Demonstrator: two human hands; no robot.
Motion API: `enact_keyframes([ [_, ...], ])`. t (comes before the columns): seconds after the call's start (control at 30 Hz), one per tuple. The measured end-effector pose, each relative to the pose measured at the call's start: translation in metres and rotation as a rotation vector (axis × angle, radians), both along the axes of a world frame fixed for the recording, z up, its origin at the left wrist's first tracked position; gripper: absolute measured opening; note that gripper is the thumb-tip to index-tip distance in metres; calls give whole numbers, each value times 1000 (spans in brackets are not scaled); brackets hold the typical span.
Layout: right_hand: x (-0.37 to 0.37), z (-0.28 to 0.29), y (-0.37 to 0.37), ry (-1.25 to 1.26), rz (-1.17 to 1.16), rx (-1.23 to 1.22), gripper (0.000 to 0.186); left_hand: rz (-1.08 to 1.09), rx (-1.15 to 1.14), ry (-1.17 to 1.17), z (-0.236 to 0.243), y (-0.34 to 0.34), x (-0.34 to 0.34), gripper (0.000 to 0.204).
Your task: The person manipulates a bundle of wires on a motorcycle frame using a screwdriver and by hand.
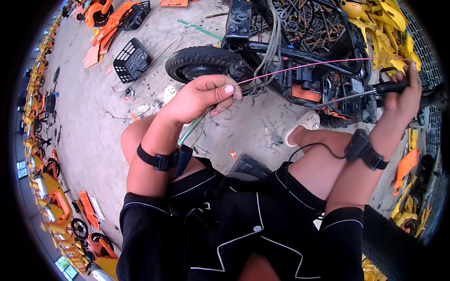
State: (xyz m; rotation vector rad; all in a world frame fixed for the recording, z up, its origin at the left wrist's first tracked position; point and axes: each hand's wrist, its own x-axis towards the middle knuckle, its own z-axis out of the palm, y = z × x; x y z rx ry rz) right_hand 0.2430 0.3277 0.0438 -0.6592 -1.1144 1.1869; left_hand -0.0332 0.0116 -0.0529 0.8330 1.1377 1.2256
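Left grip [210, 95] is pinched together on a thin pink wire, and the right grip [404, 99] is wrapped around a black-handled screwdriver [386, 87], with the wire's far end up at that hand's fingertips. Biggest thing in front is a partly stripped black scooter [307, 77], guts exposed, with a fat-tyred wheel [201, 56] sticking out toward the left. Next size down, a black basket [132, 61] sits on the floor off to the left. A loose bundle of grey cables [274, 47] droops over the frame, and an orange block [304, 92] sits inside it. Smallest is that pink wire [300, 67], stretched between both hands, passing over the scooter in this view. Progress-wise, I'd say partway: the innards are opened up and the wire's drawn out, but plenty of parts and wiring remain in there. Can't tell if the wire's attached anywhere.
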Motion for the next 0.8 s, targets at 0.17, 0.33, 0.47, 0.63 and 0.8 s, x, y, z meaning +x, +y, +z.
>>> enact_keyframes([
  [0.17, 29, -9, 33, 1, -175, -63, 23, 14, -79, 34, 3, -12, -2, 30],
  [0.33, 54, -18, 54, 27, -228, -107, 20, 78, -87, 79, 1, -19, -2, 27],
  [0.47, 78, -28, 66, 38, -245, -134, 16, 164, 0, 165, 5, -21, 4, 21],
  [0.63, 101, -35, 80, 22, -240, -122, 16, 189, 68, 301, -1, -18, -1, 20],
  [0.8, 117, -35, 84, 114, -308, -191, 11, 211, -13, 334, -9, -18, 1, 20],
])
